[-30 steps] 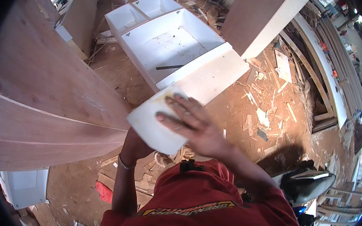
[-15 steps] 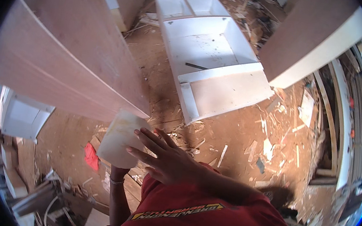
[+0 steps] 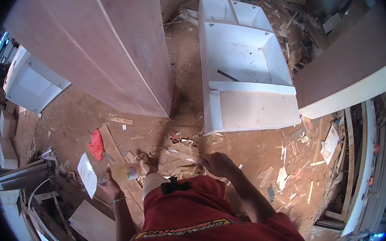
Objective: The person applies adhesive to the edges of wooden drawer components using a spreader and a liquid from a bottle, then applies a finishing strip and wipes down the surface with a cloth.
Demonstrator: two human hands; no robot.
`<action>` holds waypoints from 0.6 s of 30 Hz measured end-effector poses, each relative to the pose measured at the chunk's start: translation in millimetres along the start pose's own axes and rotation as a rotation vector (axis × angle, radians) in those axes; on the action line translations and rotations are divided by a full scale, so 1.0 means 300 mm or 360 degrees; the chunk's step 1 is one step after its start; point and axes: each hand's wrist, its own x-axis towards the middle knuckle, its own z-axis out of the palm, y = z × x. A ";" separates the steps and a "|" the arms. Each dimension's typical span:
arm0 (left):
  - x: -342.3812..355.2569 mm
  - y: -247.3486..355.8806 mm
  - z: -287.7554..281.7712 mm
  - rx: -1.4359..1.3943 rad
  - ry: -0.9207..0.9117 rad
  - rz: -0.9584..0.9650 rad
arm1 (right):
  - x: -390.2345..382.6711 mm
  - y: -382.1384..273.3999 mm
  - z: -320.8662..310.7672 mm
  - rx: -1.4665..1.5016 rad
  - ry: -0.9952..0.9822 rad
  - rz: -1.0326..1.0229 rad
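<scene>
Low at the left, my left hand [image 3: 111,186] grips a yellowish translucent container [image 3: 125,172] and a small white sheet [image 3: 87,174], which stands out to the left at a tilt. My right hand [image 3: 214,164] hangs near the front of my red shirt with its fingers curled; whatever it may hold is hidden. Ahead on the floor lies a white open cabinet carcass [image 3: 232,50] with three compartments, a dark strip inside, and a pale board across its near end.
Tall wooden panels [image 3: 103,37] rise at left and another tall box [image 3: 346,75] at right. A smaller white box [image 3: 38,84] sits far left. A red cloth [image 3: 96,144], offcuts and shavings litter the dirt floor; long boards [image 3: 370,161] are stacked along the right edge.
My right hand has come off the white sheet and moved right. My left hand has swung down and left, exposing the yellowish container. The view has shifted, showing more floor at left.
</scene>
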 end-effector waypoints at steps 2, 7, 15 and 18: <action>0.091 -0.105 -0.046 -0.0027 0.0132 -0.0285 | 0.085 -0.027 0.017 -0.0058 0.0049 0.0148; 0.443 -0.592 -0.428 -0.0099 0.0669 -0.0453 | 0.396 -0.339 0.076 -0.0193 0.0142 0.0058; 0.808 -0.812 -0.872 0.0673 0.0967 -0.0133 | 1.071 -0.893 0.453 0.0204 0.0050 -0.0466; 0.884 -0.668 -0.928 0.0048 0.0842 -0.0264 | 1.198 -0.858 0.608 0.0251 -0.0175 -0.0043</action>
